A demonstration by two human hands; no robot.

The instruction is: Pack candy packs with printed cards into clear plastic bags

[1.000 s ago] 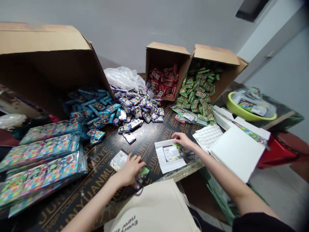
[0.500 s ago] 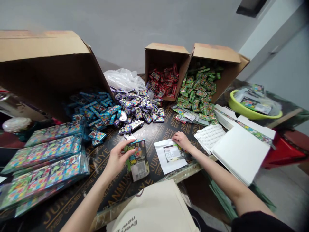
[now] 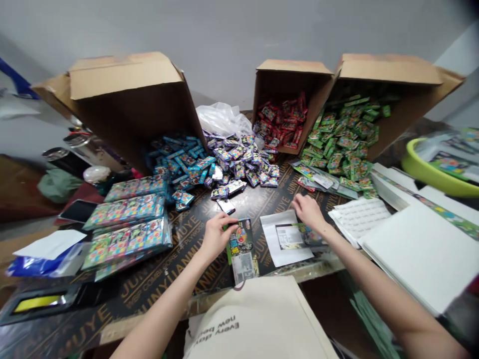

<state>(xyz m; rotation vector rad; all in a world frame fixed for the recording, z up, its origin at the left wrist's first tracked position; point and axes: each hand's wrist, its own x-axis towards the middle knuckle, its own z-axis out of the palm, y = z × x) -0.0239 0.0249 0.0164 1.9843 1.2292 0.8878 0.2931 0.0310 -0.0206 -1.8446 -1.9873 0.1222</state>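
Printed pack [image 3: 243, 252] is near the table's [image 3: 186, 232] front edge, left of the white sheet [image 3: 268, 244]. Left hand [image 3: 218, 233] pinches its top edge, thumb against fingers; a second ago that palm lay over it. Right hand [image 3: 309, 210] bent at sheet's far right corner, fingers bunched, can't tell if gripping. Left box [image 3: 123, 82]: blue packets [image 3: 179, 162]; middle box [image 3: 294, 66]: red packets [image 3: 285, 122]; right box [image 3: 389, 70]: green packets [image 3: 346, 140].

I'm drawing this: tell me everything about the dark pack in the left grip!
The dark pack looks flat and rectangular; card or plastic, I can't tell. It has colourful printing, green showing along its left side, a pale panel near the bottom. The left grip pinches its upper left part; whether it touches the tabletop is unclear.
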